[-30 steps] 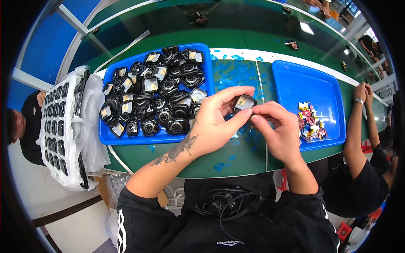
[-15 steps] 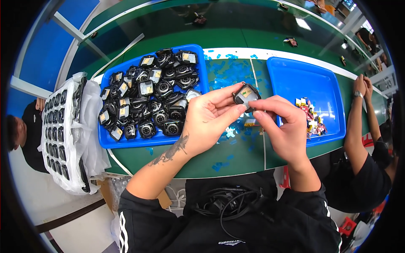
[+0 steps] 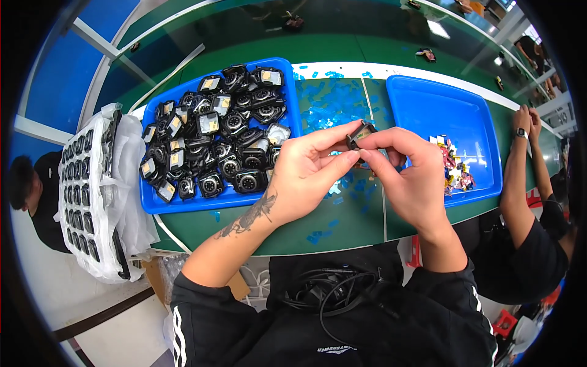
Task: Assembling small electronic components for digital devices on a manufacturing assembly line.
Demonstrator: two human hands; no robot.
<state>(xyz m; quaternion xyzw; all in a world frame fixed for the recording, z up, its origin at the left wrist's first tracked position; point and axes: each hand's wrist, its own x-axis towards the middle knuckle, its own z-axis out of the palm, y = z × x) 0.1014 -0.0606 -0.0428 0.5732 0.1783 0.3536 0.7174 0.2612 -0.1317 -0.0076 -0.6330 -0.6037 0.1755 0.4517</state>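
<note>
We are holding a dark watch case [image 3: 361,135] above the green table [image 3: 351,229], between two trays: our left hand [image 3: 306,171] is gripping one side, our right hand [image 3: 413,168] is pinching the other. Toward the table's near edge, similar cases [image 3: 234,122] are crowding the left tray [image 3: 291,92]; fewer small coloured parts [image 3: 454,174] are lying in the right tray [image 3: 440,110]. Blue scraps [image 3: 336,104] are littering the table between. We are judging the work partway along, this case seemingly unfinished; which heaped cases are done, we cannot tell.
</note>
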